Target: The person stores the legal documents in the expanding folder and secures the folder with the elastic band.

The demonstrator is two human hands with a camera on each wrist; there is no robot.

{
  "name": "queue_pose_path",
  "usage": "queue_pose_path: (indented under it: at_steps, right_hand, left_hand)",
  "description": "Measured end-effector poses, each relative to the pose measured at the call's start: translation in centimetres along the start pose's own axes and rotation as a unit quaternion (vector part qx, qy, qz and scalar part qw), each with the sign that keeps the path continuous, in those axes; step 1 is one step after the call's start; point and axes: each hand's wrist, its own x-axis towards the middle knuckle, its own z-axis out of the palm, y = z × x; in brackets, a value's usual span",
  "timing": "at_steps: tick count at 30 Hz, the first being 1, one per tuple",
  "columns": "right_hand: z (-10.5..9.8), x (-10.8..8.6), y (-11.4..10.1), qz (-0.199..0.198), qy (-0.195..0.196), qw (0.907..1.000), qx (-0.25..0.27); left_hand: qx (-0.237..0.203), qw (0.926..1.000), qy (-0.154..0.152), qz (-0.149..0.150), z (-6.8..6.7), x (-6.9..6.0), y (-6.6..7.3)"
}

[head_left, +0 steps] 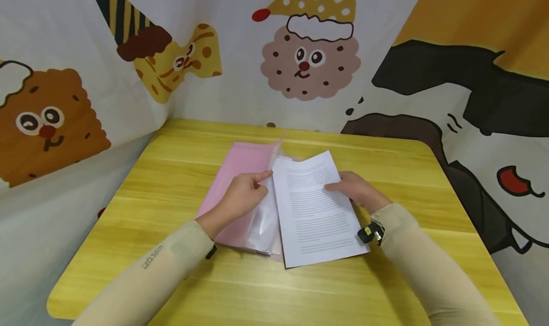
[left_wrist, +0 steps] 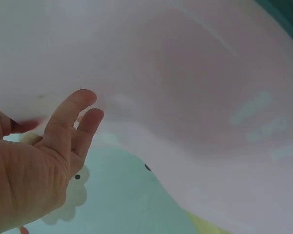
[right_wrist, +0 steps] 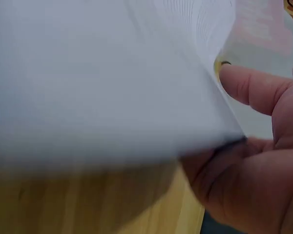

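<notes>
A printed paper sheet [head_left: 315, 216] is held up at a slant by the right hand [head_left: 358, 188], thumb on its printed face and fingers behind its right edge. In the right wrist view the hand [right_wrist: 263, 161] pinches the sheet [right_wrist: 88, 87]. Left of it lies a pink folder [head_left: 244, 161], its cover raised, with clear sleeves and printed pages [head_left: 262, 223] inside. The left hand [head_left: 242, 195] is at the folder's inner edge, its thumb and index finger at the sleeves. In the left wrist view, the pink cover [left_wrist: 185, 87] hides part of the left hand [left_wrist: 44, 165].
The folder rests on a yellow wood-grain table [head_left: 163, 173]. A white curtain [head_left: 240, 97] with cartoon prints hangs behind and beside the table. A small black camera [head_left: 370, 232] is strapped to the right wrist.
</notes>
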Motion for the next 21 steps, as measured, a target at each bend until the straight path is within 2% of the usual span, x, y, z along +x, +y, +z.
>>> queue_pose_path:
  at_steps: [4,9,14,17,19,21]
  right_hand:
    - [-0.7,-0.8,1.2,-0.037,0.005,0.9993,0.009]
    - [-2.1,-1.8,2.9,-0.081,0.067,0.9944,0.008]
    - [-4.1,-2.8,4.0,-0.070,0.104,0.9919,0.018]
    - [-5.4,-3.6,4.6,-0.062,0.102,0.9891,0.086]
    - [-6.1,-4.3,5.0,-0.062,0.098,0.9811,0.155]
    - [-6.7,-4.8,5.2,-0.065,0.090,0.9667,0.231]
  left_hand:
    - [0.008,1.0000,-0.001,0.001,-0.2,0.1,-0.1]
    - [0.017,0.9996,-0.006,0.022,-0.4,0.4,-0.4]
    - [0.020,0.9993,-0.015,0.029,-0.4,0.3,-0.6]
    - [0.018,0.9994,-0.016,0.026,-0.5,0.2,-0.6]
    - [0.016,0.9994,-0.018,0.026,-0.4,0.2,-0.5]
    - [0.018,0.9993,-0.018,0.028,-0.3,0.4,-0.5]
